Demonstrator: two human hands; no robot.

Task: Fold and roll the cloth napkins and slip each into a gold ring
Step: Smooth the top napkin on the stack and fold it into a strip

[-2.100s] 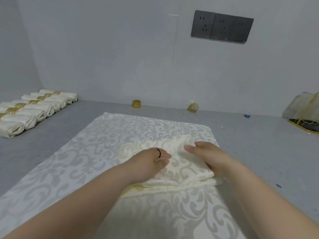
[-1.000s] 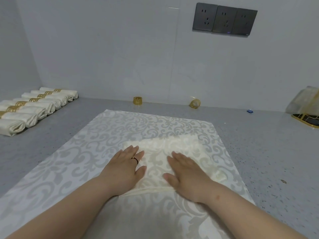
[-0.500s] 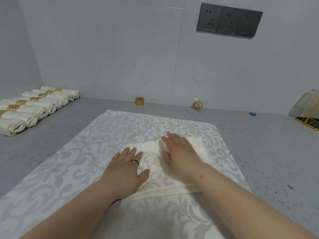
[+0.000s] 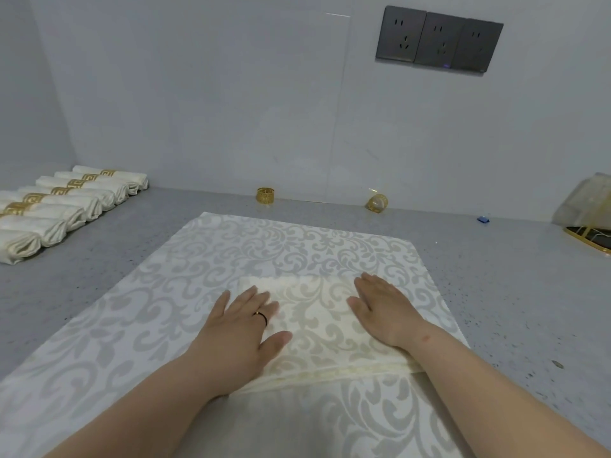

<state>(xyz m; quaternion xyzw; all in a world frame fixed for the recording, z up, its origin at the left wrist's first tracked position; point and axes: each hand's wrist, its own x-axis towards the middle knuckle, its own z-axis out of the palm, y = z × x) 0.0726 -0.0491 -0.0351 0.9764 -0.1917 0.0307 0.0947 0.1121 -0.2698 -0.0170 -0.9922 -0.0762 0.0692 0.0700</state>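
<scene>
A cream damask napkin (image 4: 317,322), folded into a flat square, lies on a larger patterned cloth (image 4: 231,252) spread over the grey table. My left hand (image 4: 244,332) presses flat on the napkin's left side, fingers straight. On its right side my right hand (image 4: 383,309) lies flat with fingers straight. Two gold rings stand by the back wall: one upright (image 4: 265,195), one tipped on its side (image 4: 377,203). Several rolled napkins in gold rings (image 4: 62,200) lie in a row at the far left.
A gold wire holder with pale cloths (image 4: 588,223) sits at the right edge. A small blue item (image 4: 483,220) lies near the back wall. Wall sockets (image 4: 438,41) are mounted above. Bare grey tabletop (image 4: 512,292) flanks the cloth.
Both hands went from gripping the napkin's fold to lying flat on it. In the last half second my right hand slid from the napkin's top middle out to its right side.
</scene>
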